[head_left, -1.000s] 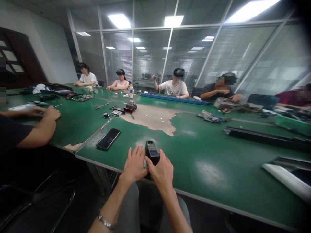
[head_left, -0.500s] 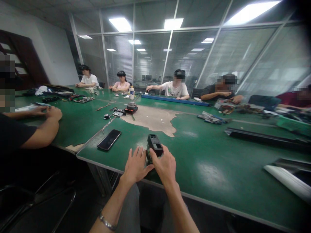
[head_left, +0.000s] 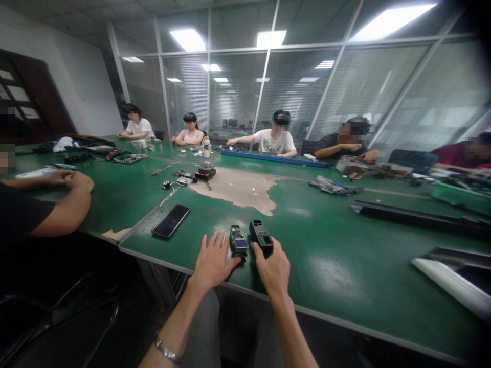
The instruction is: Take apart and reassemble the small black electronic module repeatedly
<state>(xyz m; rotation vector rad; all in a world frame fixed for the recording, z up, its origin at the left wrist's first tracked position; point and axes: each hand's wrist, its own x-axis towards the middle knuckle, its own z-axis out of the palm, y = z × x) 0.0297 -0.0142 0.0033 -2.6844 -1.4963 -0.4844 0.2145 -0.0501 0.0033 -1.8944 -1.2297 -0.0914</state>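
On the green table (head_left: 337,225), right fingers (head_left: 261,258) grip the casing (head_left: 258,231), now off the circuit board (head_left: 238,242), left fingers (head_left: 219,244) spread.

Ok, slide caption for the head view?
Right hand holds a black device casing beside a circuit board with a screen, left hand at the board's other side.

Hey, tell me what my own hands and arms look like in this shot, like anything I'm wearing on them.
Your left hand and right hand are gloveless, and no sleeves show. A shiny silver-coloured band circles your left forearm; your right forearm shows none.
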